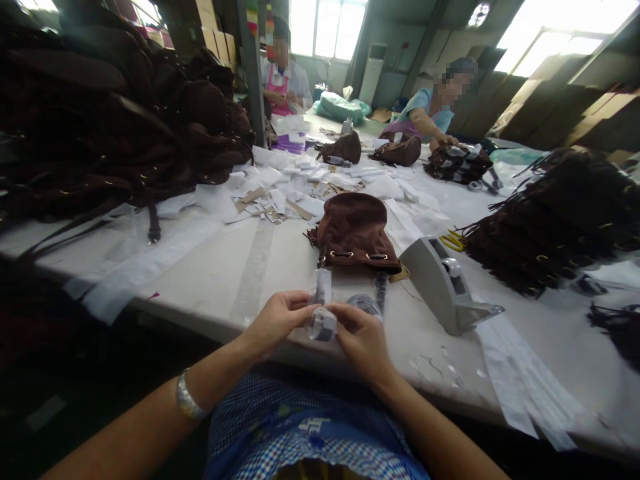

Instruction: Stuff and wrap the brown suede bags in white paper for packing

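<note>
A brown drawstring bag [354, 223] with gold eyelets lies on the white table, its eyelet edge toward me. From that edge a strap runs toward me, wrapped in pale film or paper; its wrapped strap end [323, 325] is between my hands. My left hand [283, 320] pinches it from the left, thumb and fingers closed. From the right, my right hand [364, 333] has its fingertips closed on the same wrapped end. Partly behind my right hand lies another wrapped part of the strap [367, 305].
A grey tape dispenser [445, 287] stands right of the bag. Paper scraps [285, 197] litter the table's middle. Brown bags [115, 120] are heaped at left, fringed dark bags [560, 220] at right. White strips [525, 380] hang over the front edge. Two people work across the table.
</note>
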Demonstrator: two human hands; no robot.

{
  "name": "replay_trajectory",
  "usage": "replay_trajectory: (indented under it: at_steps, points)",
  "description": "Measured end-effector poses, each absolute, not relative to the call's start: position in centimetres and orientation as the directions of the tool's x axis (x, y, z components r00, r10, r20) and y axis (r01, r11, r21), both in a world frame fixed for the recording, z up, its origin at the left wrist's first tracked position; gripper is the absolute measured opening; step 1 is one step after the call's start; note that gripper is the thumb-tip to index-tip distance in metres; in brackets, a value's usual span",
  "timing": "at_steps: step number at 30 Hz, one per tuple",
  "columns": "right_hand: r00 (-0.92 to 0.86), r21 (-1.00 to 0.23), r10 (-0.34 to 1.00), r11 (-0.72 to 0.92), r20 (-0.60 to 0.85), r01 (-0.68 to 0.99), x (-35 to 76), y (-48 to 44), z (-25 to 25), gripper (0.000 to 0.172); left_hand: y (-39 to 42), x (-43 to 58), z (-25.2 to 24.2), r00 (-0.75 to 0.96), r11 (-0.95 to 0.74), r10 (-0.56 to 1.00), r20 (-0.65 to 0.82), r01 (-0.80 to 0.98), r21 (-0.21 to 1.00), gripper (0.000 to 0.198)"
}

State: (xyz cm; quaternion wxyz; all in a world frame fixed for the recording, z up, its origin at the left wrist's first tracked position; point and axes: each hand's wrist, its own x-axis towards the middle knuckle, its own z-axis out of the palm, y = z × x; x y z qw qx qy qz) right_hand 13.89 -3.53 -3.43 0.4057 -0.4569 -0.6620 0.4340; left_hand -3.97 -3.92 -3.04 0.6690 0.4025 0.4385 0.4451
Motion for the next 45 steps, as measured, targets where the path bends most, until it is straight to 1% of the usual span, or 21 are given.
replay_trajectory:
  at_steps: [3,5,9,12,15,18,21,24,27,31,33,34,35,36,37,38,39,40,41,43,45]
  points:
    - [-0.283,-0.996,0.959,0.018,-0.007,0.088,13.9,-2.8,-3.0,0.019,-4.1,-4.1,-2.7,0.258,0.275,0.942,-0.213,-0.236,0.932,0.037]
    - [-0.297,-0.997,0.951,-0.075,-0.082,0.036,13.9,-2.3,-2.7,0.021,-4.2,-4.3,-2.3,0.275,0.283,0.937,-0.213,-0.244,0.928,0.034]
    - [-0.358,-0.977,0.910,-0.213,-0.210,0.033,14.0,-1.6,-2.1,0.024,-4.4,-4.7,-1.8,0.316,0.241,0.934,-0.164,-0.223,0.945,0.035]
    - [-0.385,-0.949,0.870,-0.308,-0.307,0.062,13.9,-1.2,-1.6,0.025,-4.3,-5.1,-1.8,0.314,0.147,0.944,-0.104,-0.117,0.982,0.038]
    - [-0.426,-0.915,0.811,-0.378,-0.400,0.139,13.7,-0.6,-1.3,0.019,-4.0,-5.5,-2.2,0.311,0.099,0.946,-0.089,-0.016,0.995,0.038]
    - [-0.496,-0.897,0.750,-0.402,-0.437,0.183,13.5,0.1,-1.2,0.016,-3.7,-5.8,-2.7,0.282,0.156,0.948,-0.145,-0.017,0.988,0.048]
    - [-0.517,-0.890,0.726,-0.395,-0.453,0.227,13.1,0.7,-1.0,0.015,-3.5,-6.2,-3.0,0.271,0.198,0.946,-0.180,-0.042,0.979,0.058]
    - [-0.512,-0.886,0.723,-0.371,-0.464,0.279,12.6,0.8,-0.9,0.014,-3.4,-6.5,-2.9,0.273,0.164,0.949,-0.156,-0.005,0.986,0.049]
    - [-0.520,-0.894,0.728,-0.343,-0.447,0.288,12.2,0.9,-1.3,0.012,-3.3,-6.7,-2.6,0.272,0.102,0.956,-0.111,0.047,0.994,0.040]
    - [-0.578,-0.910,0.703,-0.295,-0.414,0.293,12.2,1.3,-1.8,0.011,-3.0,-7.3,-2.6,0.280,0.022,0.958,-0.055,0.123,0.992,0.037]
    - [-0.603,-0.922,0.707,-0.202,-0.370,0.329,12.7,1.6,-1.6,0.010,-2.8,-8.0,-2.6,0.281,-0.002,0.958,-0.051,0.184,0.983,0.036]
    - [-0.586,-0.931,0.753,-0.096,-0.299,0.352,12.9,1.7,-1.3,0.009,-2.7,-8.4,-2.4,0.270,-0.020,0.962,-0.046,0.235,0.972,0.034]
    - [-0.559,-0.926,0.810,0.053,-0.180,0.374,13.1,1.9,-0.9,0.007,-2.5,-8.9,-2.1,0.252,-0.049,0.967,-0.030,0.304,0.951,0.032]
    - [-0.527,-0.893,0.850,0.227,-0.014,0.389,13.2,2.1,-0.4,0.006,-2.4,-9.4,-1.8,0.231,-0.093,0.973,0.001,0.391,0.916,0.029]
    - [-0.501,-0.829,0.849,0.398,0.170,0.394,13.2,2.2,0.0,0.008,-2.2,-10.0,-1.3,0.211,-0.145,0.977,0.045,0.491,0.859,0.026]
    - [-0.493,-0.747,0.806,0.541,0.328,0.386,13.1,2.4,0.3,0.011,-2.0,-10.4,-0.8,0.199,-0.198,0.975,0.095,0.598,0.777,0.023]
    - [-0.506,-0.671,0.743,0.645,0.438,0.366,12.8,2.5,0.6,0.014,-1.9,-10.8,-0.3,0.195,-0.243,0.970,0.148,0.699,0.673,0.020]
    - [-0.529,-0.614,0.685,0.712,0.502,0.341,12.3,2.6,0.6,0.015,-1.7,-11.1,0.2,0.198,-0.277,0.960,0.199,0.784,0.556,0.019]
    - [-0.549,-0.575,0.640,0.754,0.537,0.317,11.7,2.6,0.5,0.015,-1.5,-11.4,0.6,0.207,-0.299,0.947,0.248,0.849,0.435,0.019]
    - [-0.558,-0.548,0.608,0.782,0.564,0.297,10.3,2.7,0.0,0.015,-1.2,-11.5,1.0,0.227,-0.311,0.913,0.339,0.926,0.216,0.024]
    - [-0.524,-0.549,0.619,0.777,0.584,0.307,9.0,2.7,-0.8,0.021,-0.9,-11.4,0.9,0.253,-0.307,0.872,0.419,0.950,0.064,0.028]
